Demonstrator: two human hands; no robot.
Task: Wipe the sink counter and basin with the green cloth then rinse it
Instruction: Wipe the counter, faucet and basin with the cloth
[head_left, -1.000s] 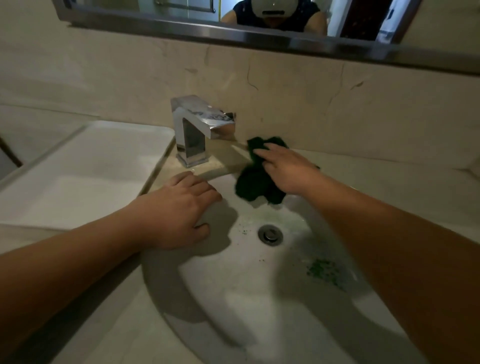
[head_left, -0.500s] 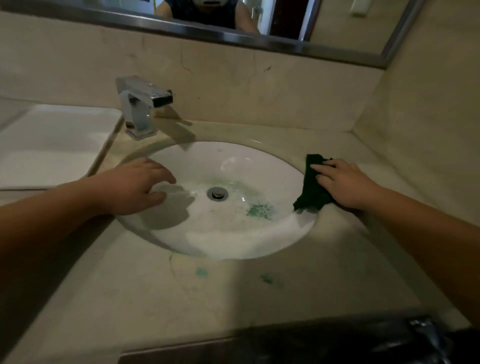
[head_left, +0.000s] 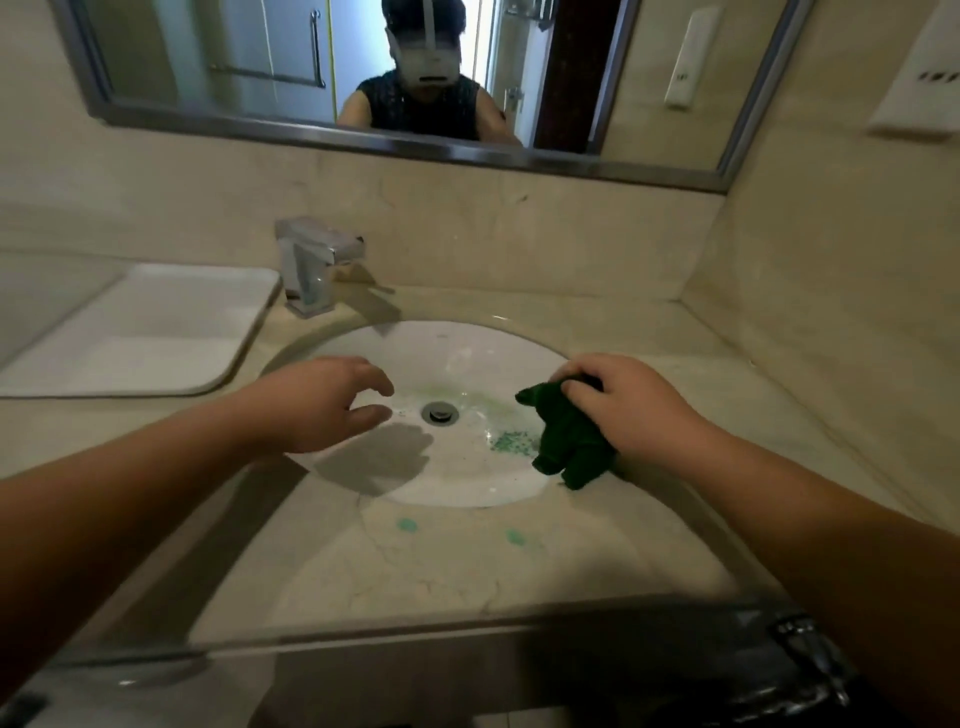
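My right hand (head_left: 623, 402) grips the bunched dark green cloth (head_left: 563, 439) at the right rim of the white oval basin (head_left: 457, 358). The cloth hangs partly over the basin wall. My left hand (head_left: 322, 402) hovers over the basin's left side with loosely curled fingers, holding nothing, and casts a shadow below. A green speckled patch (head_left: 511, 441) lies in the basin beside the cloth, right of the drain (head_left: 440, 413). Two small green spots (head_left: 406, 525) mark the beige counter (head_left: 467, 571) in front of the basin.
A chrome faucet (head_left: 311, 270) stands at the back left of the basin. A white tray (head_left: 145, 332) sits on the counter to the left. A mirror (head_left: 415, 78) hangs above the backsplash, and a wall closes off the right side.
My right hand has drawn the cloth from the counter's right side down onto the basin's right rim and bunched it. My left hand has lifted off the left rim. The camera pulled back.
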